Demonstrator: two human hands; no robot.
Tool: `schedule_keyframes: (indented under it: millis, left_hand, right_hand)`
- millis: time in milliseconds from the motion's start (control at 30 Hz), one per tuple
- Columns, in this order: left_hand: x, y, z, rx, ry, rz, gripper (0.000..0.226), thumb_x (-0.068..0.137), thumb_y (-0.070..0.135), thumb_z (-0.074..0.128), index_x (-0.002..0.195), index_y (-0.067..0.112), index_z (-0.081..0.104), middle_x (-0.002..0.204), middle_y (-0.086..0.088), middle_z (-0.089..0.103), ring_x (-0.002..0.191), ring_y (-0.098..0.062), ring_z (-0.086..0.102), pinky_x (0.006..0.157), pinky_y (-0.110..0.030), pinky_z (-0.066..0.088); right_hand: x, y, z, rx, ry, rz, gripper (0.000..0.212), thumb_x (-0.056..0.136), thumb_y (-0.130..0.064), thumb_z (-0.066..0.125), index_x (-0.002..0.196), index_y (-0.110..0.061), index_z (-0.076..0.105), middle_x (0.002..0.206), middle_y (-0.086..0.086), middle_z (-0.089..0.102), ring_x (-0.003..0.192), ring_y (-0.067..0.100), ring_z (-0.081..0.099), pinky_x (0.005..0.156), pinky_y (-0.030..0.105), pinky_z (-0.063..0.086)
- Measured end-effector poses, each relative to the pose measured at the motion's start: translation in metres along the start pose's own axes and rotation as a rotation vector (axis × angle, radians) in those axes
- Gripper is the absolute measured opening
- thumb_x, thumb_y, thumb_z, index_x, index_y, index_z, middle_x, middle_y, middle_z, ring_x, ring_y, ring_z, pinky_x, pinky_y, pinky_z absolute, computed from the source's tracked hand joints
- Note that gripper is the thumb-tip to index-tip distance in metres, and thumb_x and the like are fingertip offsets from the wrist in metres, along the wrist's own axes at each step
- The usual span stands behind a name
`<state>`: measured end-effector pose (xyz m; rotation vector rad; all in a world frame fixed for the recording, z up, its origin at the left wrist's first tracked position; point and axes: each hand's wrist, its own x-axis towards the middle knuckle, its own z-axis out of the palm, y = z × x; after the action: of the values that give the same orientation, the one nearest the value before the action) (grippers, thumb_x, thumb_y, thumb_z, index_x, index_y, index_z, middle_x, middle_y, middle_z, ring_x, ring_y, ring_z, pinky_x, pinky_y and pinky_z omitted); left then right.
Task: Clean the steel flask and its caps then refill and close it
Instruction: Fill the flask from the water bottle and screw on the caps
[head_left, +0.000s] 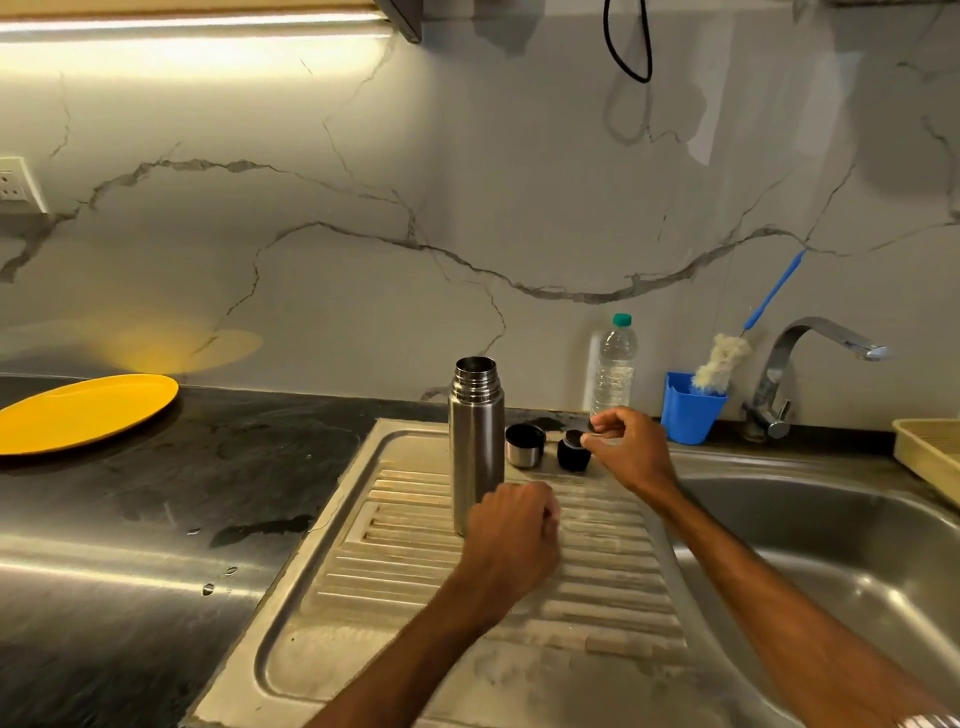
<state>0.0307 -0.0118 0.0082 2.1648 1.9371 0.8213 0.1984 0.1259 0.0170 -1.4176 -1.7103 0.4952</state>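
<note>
The steel flask (475, 426) stands upright and uncapped on the ribbed drainboard (395, 561). Just right of it sits the steel cup cap (524, 445), mouth up. The black inner stopper (571, 457) stands right of the cap. My right hand (631, 447) reaches in from the right, and its thumb and forefinger pinch the stopper's top edge. My left hand (511, 535) hovers in front of the flask's lower right side. Its fingers are curled into a fist, and nothing shows in it. That hand hides the flask's base corner.
A clear water bottle (614, 366) with a green cap stands at the wall. A blue cup (688, 413) holds a bottle brush (722, 364). The tap (800, 364) and sink basin (831, 545) lie right. A yellow plate (83, 410) rests far left, and a beige tray (930, 452) is at the right edge.
</note>
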Motion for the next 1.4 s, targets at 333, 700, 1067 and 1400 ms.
schedule_keyframes:
  millis: [333, 700, 1067, 1400]
  left_hand:
    - [0.057, 0.025, 0.023, 0.133, -0.055, -0.084, 0.026, 0.091, 0.012, 0.068, 0.116, 0.009, 0.060, 0.117, -0.013, 0.063, 0.109, -0.029, 0.061, 0.086, -0.039, 0.054]
    - [0.117, 0.024, 0.037, 0.181, 0.125, -0.071, 0.024, 0.087, 0.002, 0.057, 0.110, 0.005, 0.057, 0.113, -0.015, 0.060, 0.110, -0.033, 0.053, 0.088, -0.037, 0.045]
    - [0.148, -0.004, 0.067, 0.433, -0.109, -0.247, 0.037, 0.100, 0.018, 0.053, 0.135, 0.009, 0.046, 0.135, -0.027, 0.046, 0.120, -0.041, 0.050, 0.094, -0.044, 0.048]
    - [0.102, 0.033, 0.039, 0.327, -0.057, -0.087, 0.031, 0.095, 0.011, 0.059, 0.125, 0.007, 0.055, 0.128, -0.015, 0.059, 0.119, -0.032, 0.054, 0.095, -0.037, 0.045]
  right_hand:
    - [0.043, 0.043, 0.055, -0.146, -0.166, 0.006, 0.036, 0.070, -0.034, 0.086, 0.099, -0.018, 0.072, 0.096, 0.000, 0.071, 0.095, 0.022, 0.067, 0.074, 0.027, 0.046]
    - [-0.036, 0.031, -0.022, -0.101, -0.313, 0.036, 0.036, 0.068, -0.040, 0.090, 0.094, -0.023, 0.071, 0.088, -0.010, 0.071, 0.085, 0.004, 0.065, 0.068, 0.019, 0.047]
    - [-0.055, 0.039, -0.020, -0.090, -0.345, -0.016, 0.070, 0.063, -0.067, 0.081, 0.118, -0.026, 0.064, 0.112, -0.010, 0.066, 0.106, 0.007, 0.058, 0.087, 0.025, 0.049]
    - [-0.054, 0.036, -0.047, 0.104, -0.282, 0.032, 0.069, 0.089, -0.069, 0.047, 0.102, -0.005, 0.071, 0.099, 0.015, 0.073, 0.091, 0.027, 0.068, 0.079, 0.039, 0.054]
